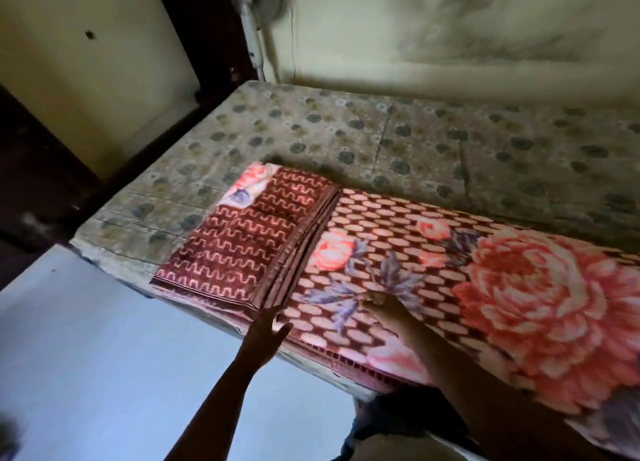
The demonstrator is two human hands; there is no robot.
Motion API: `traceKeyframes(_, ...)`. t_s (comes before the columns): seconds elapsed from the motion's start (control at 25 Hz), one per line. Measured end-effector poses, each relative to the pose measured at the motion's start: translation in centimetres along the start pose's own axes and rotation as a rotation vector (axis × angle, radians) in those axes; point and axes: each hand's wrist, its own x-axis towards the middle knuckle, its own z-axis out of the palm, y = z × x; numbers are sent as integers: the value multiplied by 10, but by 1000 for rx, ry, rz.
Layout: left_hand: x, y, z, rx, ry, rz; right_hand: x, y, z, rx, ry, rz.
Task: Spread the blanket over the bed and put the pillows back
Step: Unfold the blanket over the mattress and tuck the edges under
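Observation:
A maroon and pink blanket (433, 263) with large pink flowers lies partly folded along the near side of the bed (346, 131). Its left end is doubled over into a stacked flap (242, 238) with a wavy pattern. The bed's grey-green flowered mattress cover shows bare behind and left of the blanket. My left hand (266, 329) hovers with fingers apart at the near edge of the fold, holding nothing. My right hand (384, 308) rests palm down on the blanket just right of the fold, fingers bent onto the cloth. No pillows are in view.
A pale stained wall (450, 27) runs behind the bed. A dark wooden door frame (194, 27) and a white pipe (252, 37) stand at the bed's far left corner. Light blue floor (86, 356) lies left of the bed.

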Motion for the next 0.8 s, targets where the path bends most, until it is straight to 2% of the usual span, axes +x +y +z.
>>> traceKeyframes(0.16,58,-46,-34,188,72,114,70,-40,61,209,-50,154)
traceKeyframes(0.28,115,-84,-55,316,-46,153,122,-61,105,336,-3,250)
traceKeyframes(0.4,164,-103,-75,446,-230,127,177,-70,149,251,42,347)
traceKeyframes(0.64,239,-130,-81,642,-449,91,242,-87,166,350,246,538)
traceKeyframes(0.72,242,-160,-69,680,-525,173,239,-98,173,394,243,542)
traceKeyframes(0.8,249,-185,-57,633,-572,253,239,-107,185,421,282,455)
